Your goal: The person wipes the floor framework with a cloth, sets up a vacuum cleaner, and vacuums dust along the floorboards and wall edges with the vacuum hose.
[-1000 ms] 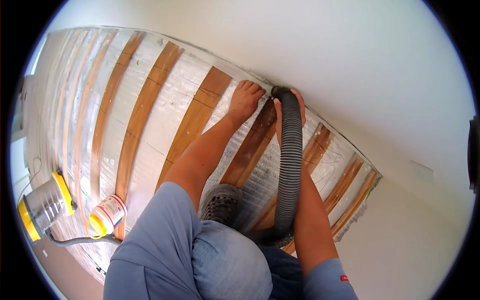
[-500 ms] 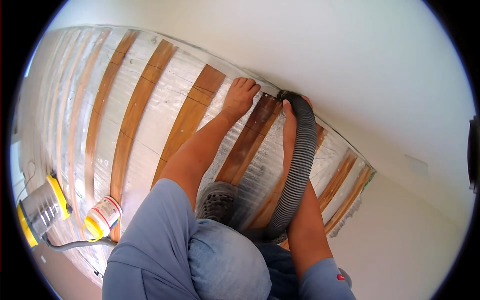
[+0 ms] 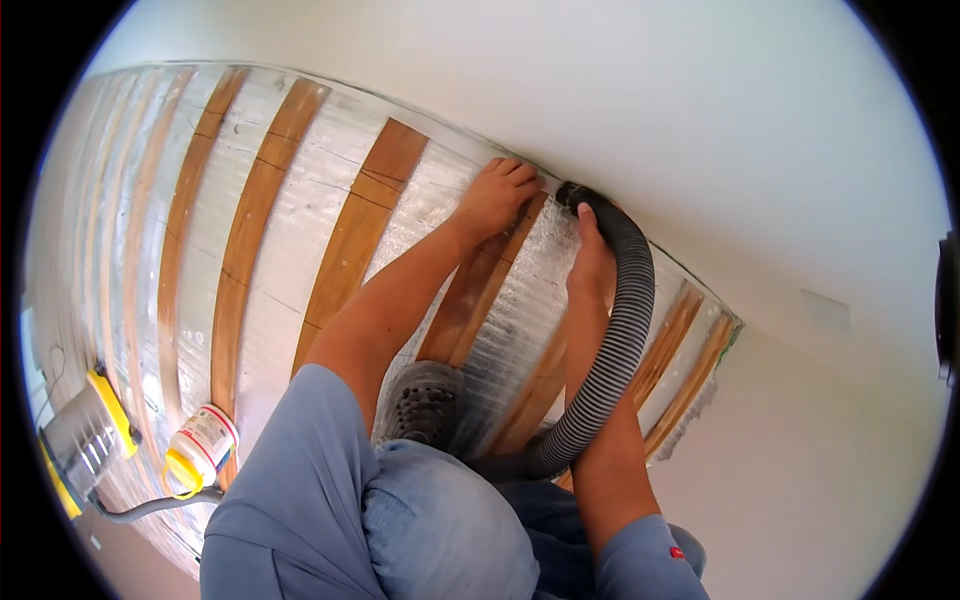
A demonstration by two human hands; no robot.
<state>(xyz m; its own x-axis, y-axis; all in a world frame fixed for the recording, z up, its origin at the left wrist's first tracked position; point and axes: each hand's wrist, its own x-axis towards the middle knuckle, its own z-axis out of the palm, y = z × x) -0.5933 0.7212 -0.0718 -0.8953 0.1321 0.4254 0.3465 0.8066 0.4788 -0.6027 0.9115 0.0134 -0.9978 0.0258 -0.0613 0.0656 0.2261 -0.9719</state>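
Note:
My right hand (image 3: 593, 250) grips the ribbed black-grey vacuum hose (image 3: 626, 290) near its dark end, thumb along the side. That end (image 3: 568, 193) points at the gap where the floor meets the white wall. My left hand (image 3: 498, 197) is just left of the hose end, over the wall-side end of a dark wooden strip (image 3: 480, 290). Its fingers are curled down at the edge of the silvery foil sheet (image 3: 425, 215); what they pinch, if anything, is hidden. The hose bends down past my right forearm toward my knees.
Wooden strips (image 3: 365, 225) run across the foil-covered floor. At the lower left stand a white tub with a yellow lid (image 3: 203, 440) and a clear canister with yellow ends (image 3: 88, 430), a grey hose (image 3: 150, 508) beside them. My shoe (image 3: 422, 405) rests near my knee.
My left hand has moved right along the wall edge, closer to the hose end. The hose curve has swung slightly right with my right hand still on it. The view has shifted slightly.

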